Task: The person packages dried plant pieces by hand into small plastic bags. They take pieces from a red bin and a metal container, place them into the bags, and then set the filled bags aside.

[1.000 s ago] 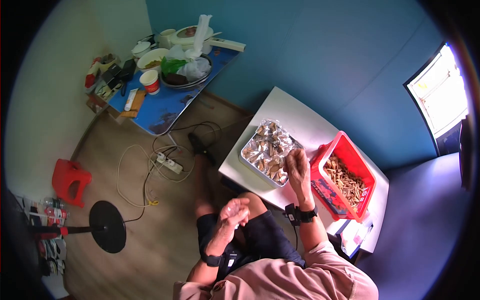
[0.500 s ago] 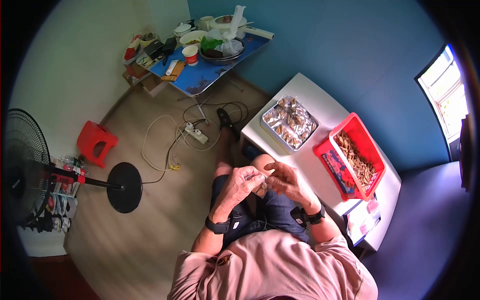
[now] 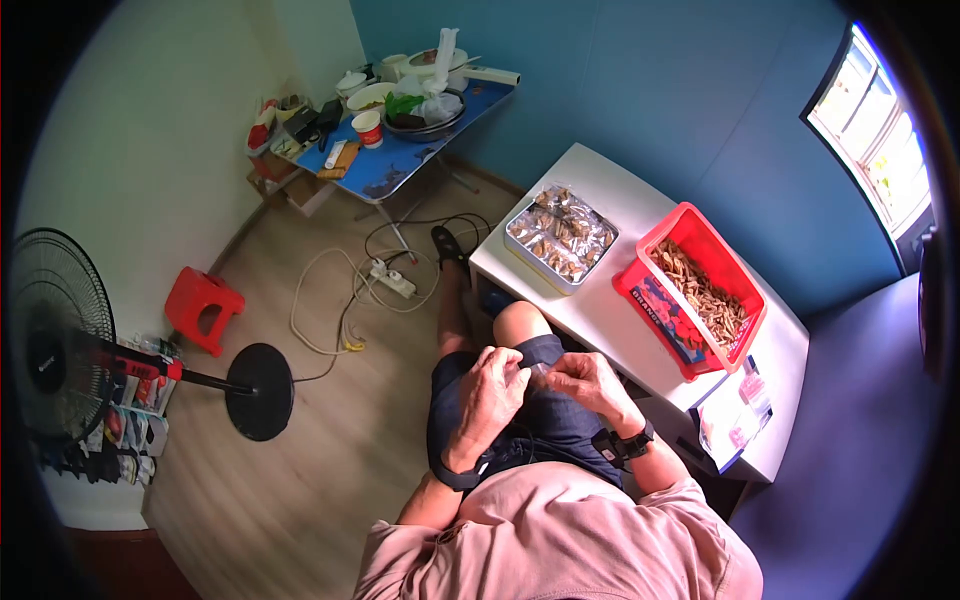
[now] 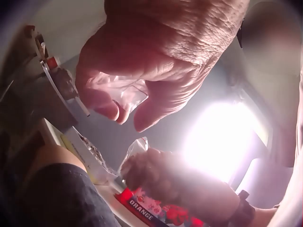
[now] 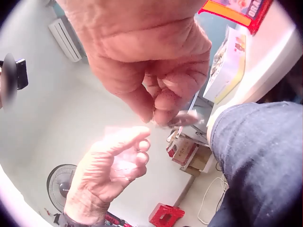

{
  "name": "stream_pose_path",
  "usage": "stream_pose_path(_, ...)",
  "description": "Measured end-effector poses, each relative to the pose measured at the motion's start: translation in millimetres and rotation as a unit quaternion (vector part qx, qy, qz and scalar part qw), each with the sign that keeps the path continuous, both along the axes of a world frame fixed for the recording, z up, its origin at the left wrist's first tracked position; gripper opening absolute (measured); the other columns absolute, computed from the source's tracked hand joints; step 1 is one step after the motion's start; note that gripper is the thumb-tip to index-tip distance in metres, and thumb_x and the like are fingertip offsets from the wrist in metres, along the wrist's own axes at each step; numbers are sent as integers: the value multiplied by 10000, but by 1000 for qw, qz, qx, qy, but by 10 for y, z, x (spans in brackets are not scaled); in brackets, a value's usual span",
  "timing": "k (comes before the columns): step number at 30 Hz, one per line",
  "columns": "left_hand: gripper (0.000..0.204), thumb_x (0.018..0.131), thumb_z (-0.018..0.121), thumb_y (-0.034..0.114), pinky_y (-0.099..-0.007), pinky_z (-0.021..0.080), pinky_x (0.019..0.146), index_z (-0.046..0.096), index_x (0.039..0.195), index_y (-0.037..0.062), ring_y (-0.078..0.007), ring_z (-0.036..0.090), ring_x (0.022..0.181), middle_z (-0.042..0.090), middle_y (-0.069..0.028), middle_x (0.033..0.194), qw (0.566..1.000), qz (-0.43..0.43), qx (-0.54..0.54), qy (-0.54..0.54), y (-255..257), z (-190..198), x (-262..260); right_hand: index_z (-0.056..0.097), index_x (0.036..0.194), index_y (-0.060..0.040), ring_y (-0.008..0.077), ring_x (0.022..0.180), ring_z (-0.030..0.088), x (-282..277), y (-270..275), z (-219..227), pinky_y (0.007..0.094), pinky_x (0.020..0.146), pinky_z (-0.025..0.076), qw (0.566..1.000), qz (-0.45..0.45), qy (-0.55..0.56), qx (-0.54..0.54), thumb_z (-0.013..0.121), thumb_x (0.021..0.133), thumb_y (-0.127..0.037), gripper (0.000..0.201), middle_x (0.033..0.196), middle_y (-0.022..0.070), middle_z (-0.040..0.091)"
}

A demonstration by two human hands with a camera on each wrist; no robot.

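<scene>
Over the lap, my left hand (image 3: 520, 372) and right hand (image 3: 553, 375) meet fingertip to fingertip. In the left wrist view my left hand (image 4: 125, 111) pinches a small clear plastic bag (image 4: 128, 94) between thumb and fingers. The right hand (image 5: 158, 113) pinches a small wrapped piece (image 5: 182, 118) with curled fingers, and clear film (image 4: 135, 146) sticks up from that grip. On the white table (image 3: 620, 335) to the right stand a metal tray (image 3: 560, 235) of foil-wrapped pieces and a red basket (image 3: 690, 290) of brown sticks.
A blue folding table (image 3: 400, 155) crowded with bowls, cups and bags stands at the far wall. On the wooden floor lie a power strip (image 3: 390, 283) with cables and a red stool (image 3: 205, 305). A standing fan (image 3: 60, 350) is at the left. Papers (image 3: 740, 415) lie on the white table's near end.
A second ago my right hand was at the foil tray and the left waited over the lap. The right hand came back, and both hands now work together lower over the lap.
</scene>
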State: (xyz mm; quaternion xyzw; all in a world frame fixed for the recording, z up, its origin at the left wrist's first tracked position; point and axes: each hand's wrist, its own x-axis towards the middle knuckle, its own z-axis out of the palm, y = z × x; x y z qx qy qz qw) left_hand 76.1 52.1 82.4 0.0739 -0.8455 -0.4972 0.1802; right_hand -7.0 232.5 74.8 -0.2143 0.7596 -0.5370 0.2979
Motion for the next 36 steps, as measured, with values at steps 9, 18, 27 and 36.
stream_pose_path(9, 347, 873, 677, 325, -323, 451, 529, 580, 761, 11, -168, 530, 531, 556, -75, 619, 976, -75, 189, -79, 193, -237, 31, 619, 788, 10, 47, 659, 506, 78, -89, -182, 229, 573, 436, 996, -30, -26, -77, 747, 824, -146, 206, 690, -25, 582)
stream_pose_path(18, 280, 859, 608, 332, -203, 328, 468, 601, 742, 78, -45, 435, 518, 513, 29, 621, 910, -84, 363, -184, 129, -243, 87, 609, 833, 0, 94, 768, 615, 196, -107, -273, 238, 711, 505, 979, 0, -143, -148, 673, 888, -70, 109, 816, 36, 665)
stream_pose_path(27, 169, 773, 619, 151, -403, 481, 557, 550, 696, 18, -328, 621, 584, 582, -173, 619, 991, -10, 30, -131, 228, -494, 20, 673, 790, -22, 57, 621, 512, 160, -77, -259, 213, 555, 402, 983, -99, -121, -99, 668, 862, -187, 180, 684, -13, 620)
stream_pose_path(36, 80, 795, 594, 63, -335, 510, 589, 556, 822, -2, -162, 625, 638, 610, -74, 683, 946, -47, 281, -153, 209, -531, -24, 677, 835, 20, 58, 606, 478, 227, -85, -296, 251, 533, 402, 994, -93, -6, -53, 651, 882, -151, 179, 669, -27, 584)
